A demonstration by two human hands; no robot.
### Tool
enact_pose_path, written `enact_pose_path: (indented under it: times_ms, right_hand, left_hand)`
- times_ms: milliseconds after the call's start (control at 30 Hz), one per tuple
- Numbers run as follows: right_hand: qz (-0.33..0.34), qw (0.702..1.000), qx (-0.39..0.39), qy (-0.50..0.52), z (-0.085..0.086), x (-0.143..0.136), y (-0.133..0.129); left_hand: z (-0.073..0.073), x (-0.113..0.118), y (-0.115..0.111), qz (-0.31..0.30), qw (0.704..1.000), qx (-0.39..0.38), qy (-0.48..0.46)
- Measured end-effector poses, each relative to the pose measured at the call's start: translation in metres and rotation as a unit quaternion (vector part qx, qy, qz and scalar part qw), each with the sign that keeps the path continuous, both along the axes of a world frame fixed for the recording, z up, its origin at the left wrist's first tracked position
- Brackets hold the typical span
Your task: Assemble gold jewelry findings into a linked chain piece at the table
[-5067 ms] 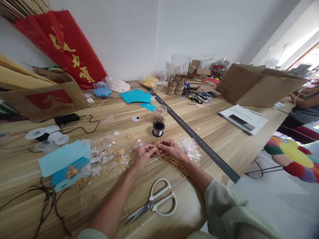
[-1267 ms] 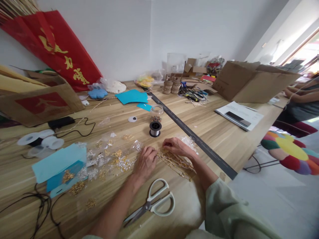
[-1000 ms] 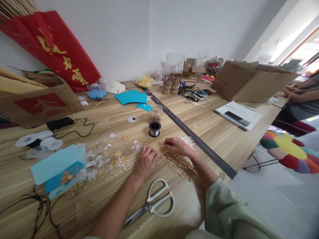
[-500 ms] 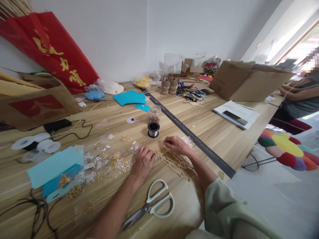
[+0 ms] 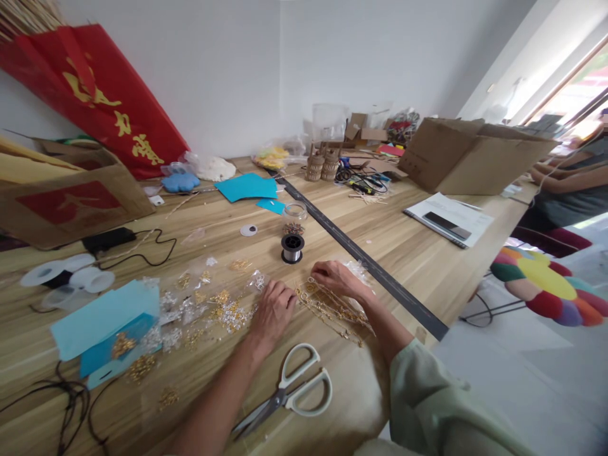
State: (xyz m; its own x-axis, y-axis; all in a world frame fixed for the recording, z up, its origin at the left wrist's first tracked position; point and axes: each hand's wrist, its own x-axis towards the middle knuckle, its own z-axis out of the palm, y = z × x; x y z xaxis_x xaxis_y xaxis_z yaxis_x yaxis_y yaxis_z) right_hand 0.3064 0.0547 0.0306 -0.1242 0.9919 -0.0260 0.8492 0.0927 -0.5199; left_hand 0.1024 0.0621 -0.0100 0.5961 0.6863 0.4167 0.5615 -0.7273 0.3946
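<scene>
My left hand (image 5: pixel 274 309) rests palm down on the wooden table (image 5: pixel 418 250), fingers curled, its tips touching the near end of a gold chain piece (image 5: pixel 332 310). My right hand (image 5: pixel 338 278) lies just right of it, fingertips pinched on the chain's upper end. The gold chain runs from between the hands toward my right forearm. Small gold and silver beads and charms (image 5: pixel 223 307) are scattered left of my left hand. A spool of thin wire (image 5: pixel 292 247) stands just beyond the hands.
White-handled scissors (image 5: pixel 294 392) lie near the table edge. A light blue paper box (image 5: pixel 107 323) and black cords (image 5: pixel 71 405) are on the left. A cardboard box (image 5: pixel 470 155), papers with a phone (image 5: pixel 449 221) and another person's arm (image 5: pixel 565 180) are on the right.
Five seconds ago both hands were raised together, pinching the chain; they have since come down onto the table. In the last second they barely moved; the view shifted slightly.
</scene>
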Motion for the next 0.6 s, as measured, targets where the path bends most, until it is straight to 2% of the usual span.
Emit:
enact_pose_path:
  times_ms: [367, 600]
  right_hand:
    - [0.004, 1.0, 0.004, 0.009, 0.0017, 0.0005, 0.0002]
    - [0.012, 0.999, 0.01, 0.033, -0.0012, 0.0024, 0.0027]
  left_hand:
    - [0.0008, 0.0, -0.0002, -0.012, 0.999, -0.005, -0.035]
    - [-0.0042, -0.0009, 0.0024, -0.019, 0.996, -0.041, -0.083]
